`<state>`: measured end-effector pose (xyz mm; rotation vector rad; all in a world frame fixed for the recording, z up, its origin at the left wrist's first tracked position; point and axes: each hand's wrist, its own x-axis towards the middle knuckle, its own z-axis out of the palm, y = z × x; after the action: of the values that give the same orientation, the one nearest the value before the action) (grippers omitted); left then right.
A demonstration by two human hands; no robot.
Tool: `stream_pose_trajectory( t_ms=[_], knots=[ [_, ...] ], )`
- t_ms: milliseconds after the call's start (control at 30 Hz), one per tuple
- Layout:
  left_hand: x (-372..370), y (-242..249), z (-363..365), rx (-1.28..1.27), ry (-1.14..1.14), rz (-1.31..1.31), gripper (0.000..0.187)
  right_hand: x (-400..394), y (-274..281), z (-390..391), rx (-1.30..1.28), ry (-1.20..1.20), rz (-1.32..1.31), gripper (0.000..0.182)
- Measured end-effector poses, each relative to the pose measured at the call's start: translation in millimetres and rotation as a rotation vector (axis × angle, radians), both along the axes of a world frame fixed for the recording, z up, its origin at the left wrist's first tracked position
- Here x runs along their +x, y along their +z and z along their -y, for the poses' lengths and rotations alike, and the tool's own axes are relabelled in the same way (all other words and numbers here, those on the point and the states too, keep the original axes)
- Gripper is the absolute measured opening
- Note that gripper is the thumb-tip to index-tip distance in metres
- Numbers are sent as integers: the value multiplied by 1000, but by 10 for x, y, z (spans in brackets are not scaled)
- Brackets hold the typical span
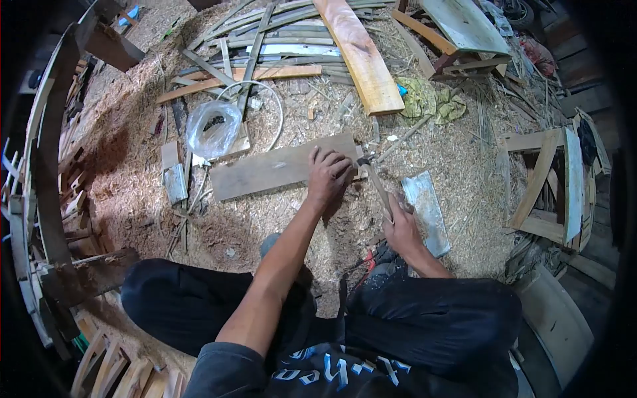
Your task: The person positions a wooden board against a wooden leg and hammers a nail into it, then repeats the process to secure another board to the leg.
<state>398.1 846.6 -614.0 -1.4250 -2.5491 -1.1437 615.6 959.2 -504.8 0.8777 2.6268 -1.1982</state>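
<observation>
My left hand bends over the right end of a wooden board on the shavings-strewn floor; whether its fingers pinch anything, I can't tell. My right hand wraps the hammer handle. The board looks stiff, fairly light, best gripped by its long edges, with room nearer me.
</observation>
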Motion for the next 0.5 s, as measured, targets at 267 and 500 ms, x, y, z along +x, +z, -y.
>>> stream_pose_trajectory(
  t_ms=[267,500],
  knots=[
    [-68,-2,13,-6,-42,58,17,53,-142,-19,121,38,-404,47],
    [-86,15,5,-50,-44,48,16,-7,65,6,-218,-111,-238,46]
  ],
)
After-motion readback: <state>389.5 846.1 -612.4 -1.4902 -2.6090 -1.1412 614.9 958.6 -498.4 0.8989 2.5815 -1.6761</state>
